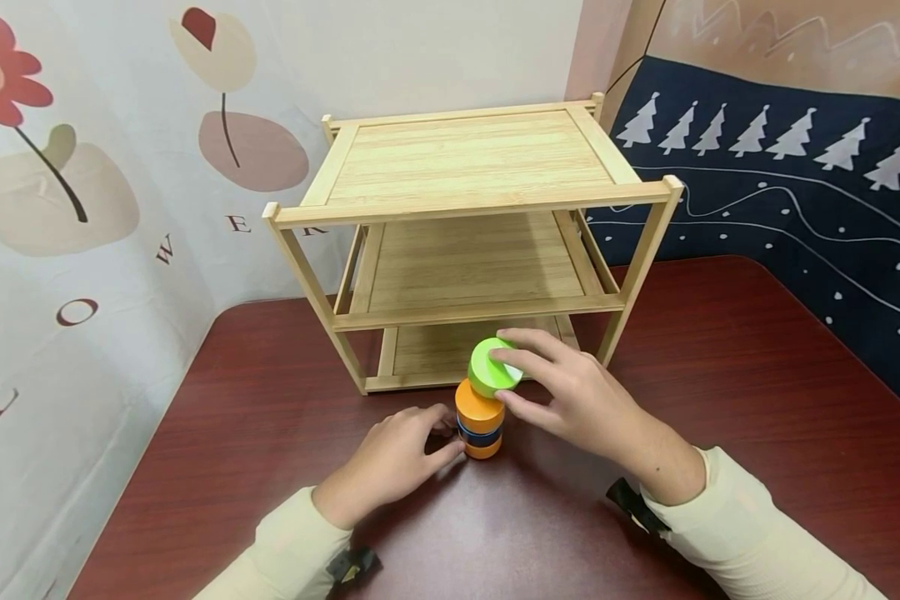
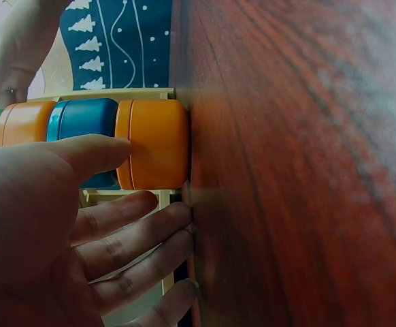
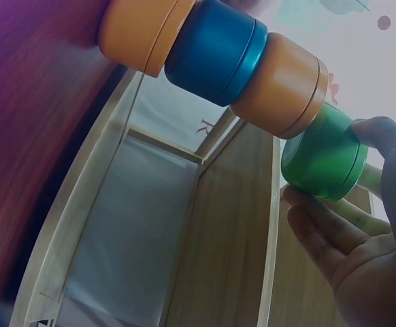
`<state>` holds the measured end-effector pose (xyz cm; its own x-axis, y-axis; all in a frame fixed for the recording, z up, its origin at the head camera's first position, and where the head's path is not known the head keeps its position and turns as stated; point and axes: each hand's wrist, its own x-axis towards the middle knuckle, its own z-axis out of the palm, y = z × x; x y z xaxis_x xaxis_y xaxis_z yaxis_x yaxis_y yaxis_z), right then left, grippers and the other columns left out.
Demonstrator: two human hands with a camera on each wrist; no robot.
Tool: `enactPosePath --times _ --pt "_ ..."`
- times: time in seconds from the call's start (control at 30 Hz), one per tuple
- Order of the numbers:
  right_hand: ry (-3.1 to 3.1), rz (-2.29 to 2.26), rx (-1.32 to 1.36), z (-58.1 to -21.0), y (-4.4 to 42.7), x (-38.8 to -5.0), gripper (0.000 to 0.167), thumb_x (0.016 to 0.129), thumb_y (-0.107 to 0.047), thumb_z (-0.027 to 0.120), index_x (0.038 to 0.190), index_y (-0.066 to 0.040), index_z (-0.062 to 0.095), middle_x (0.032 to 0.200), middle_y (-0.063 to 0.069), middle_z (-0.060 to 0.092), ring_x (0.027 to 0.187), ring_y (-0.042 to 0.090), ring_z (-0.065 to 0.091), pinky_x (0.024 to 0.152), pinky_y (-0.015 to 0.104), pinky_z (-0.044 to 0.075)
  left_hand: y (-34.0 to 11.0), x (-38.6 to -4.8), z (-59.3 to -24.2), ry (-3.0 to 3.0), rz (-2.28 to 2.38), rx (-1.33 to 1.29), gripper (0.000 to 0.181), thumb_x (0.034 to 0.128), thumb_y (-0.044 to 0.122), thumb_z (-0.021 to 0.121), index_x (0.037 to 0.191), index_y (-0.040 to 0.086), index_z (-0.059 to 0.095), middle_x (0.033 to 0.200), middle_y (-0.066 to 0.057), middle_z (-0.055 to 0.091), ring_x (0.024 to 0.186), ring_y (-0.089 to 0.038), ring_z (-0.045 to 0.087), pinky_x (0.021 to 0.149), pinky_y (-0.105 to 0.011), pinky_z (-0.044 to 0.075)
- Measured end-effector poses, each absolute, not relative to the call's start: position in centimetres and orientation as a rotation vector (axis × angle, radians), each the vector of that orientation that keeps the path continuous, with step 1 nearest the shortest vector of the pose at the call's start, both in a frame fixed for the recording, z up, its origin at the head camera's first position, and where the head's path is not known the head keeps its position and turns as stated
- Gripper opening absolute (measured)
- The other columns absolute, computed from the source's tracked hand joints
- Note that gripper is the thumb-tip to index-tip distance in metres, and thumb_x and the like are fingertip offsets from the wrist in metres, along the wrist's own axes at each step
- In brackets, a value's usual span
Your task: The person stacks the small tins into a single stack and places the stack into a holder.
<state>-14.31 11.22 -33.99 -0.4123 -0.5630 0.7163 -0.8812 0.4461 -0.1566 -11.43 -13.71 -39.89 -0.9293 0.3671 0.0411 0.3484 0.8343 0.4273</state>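
Note:
A stack of round containers stands on the table: an orange one (image 2: pixel 158 144) at the bottom, a dark blue one (image 3: pixel 216 51) above it, another orange one (image 1: pixel 480 406) on that. My right hand (image 1: pixel 581 400) grips a green container (image 1: pixel 489 368) between thumb and fingers at the top of the stack, slightly off-centre over the upper orange one. Whether the green one bears on the orange lid, I cannot tell. My left hand (image 1: pixel 397 454) is at the stack's left side near its base, fingers relaxed, the thumb beside the bottom orange container.
Behind the stack stands a three-tier wooden shelf (image 1: pixel 472 204) on the dark red table (image 1: pixel 270 417). A wall cloth with flowers (image 1: pixel 255 150) hangs at the left and back. At the right is a dark blue cloth with white trees (image 1: pixel 757 175).

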Motion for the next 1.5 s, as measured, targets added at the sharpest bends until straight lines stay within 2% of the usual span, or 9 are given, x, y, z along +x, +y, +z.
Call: enactPosePath --times 0.33,0.67,1.17,1.5 --pt "-2.124 0.699 1.214 -33.97 10.97 -13.94 0.037 0.097 -0.036 0.065 0.122 -0.01 0.067 0.127 0.014 0.064 0.095 0.022 0.072 0.077 0.033 0.06 -13.72 -11.5 -39.88 2.968 0.679 0.583 0.026 0.0912 0.042 0.07 0.108 0.022 0.069 0.1 0.01 0.074 0.098 -0.012 0.068 0.081 -0.041 0.055" --pt "-2.087 0.7 1.221 -34.12 10.69 -13.79 0.035 0.098 -0.036 0.063 0.119 -0.009 0.069 0.125 0.013 0.065 0.092 0.022 0.073 0.074 0.034 0.06 -13.74 -11.55 -39.92 2.954 0.688 0.59 0.027 0.0919 0.042 0.07 0.11 0.022 0.069 0.101 0.01 0.074 0.098 -0.011 0.069 0.083 -0.041 0.055" --pt "-2.106 0.711 1.239 -34.23 10.53 -13.58 0.033 0.096 -0.034 0.066 0.119 -0.01 0.069 0.127 0.013 0.065 0.094 0.021 0.072 0.077 0.033 0.059 -13.75 -11.55 -39.9 2.961 0.683 0.597 0.027 0.0919 0.042 0.07 0.11 0.022 0.069 0.101 0.009 0.074 0.099 -0.012 0.069 0.083 -0.042 0.055" --pt "-2.136 0.71 1.233 -34.25 10.51 -13.45 0.035 0.098 -0.038 0.063 0.12 -0.012 0.069 0.129 0.011 0.064 0.096 0.02 0.072 0.078 0.034 0.059 -13.74 -11.46 -39.83 2.963 0.689 0.596 0.026 0.0917 0.042 0.07 0.108 0.022 0.068 0.1 0.01 0.074 0.098 -0.012 0.069 0.082 -0.041 0.055"
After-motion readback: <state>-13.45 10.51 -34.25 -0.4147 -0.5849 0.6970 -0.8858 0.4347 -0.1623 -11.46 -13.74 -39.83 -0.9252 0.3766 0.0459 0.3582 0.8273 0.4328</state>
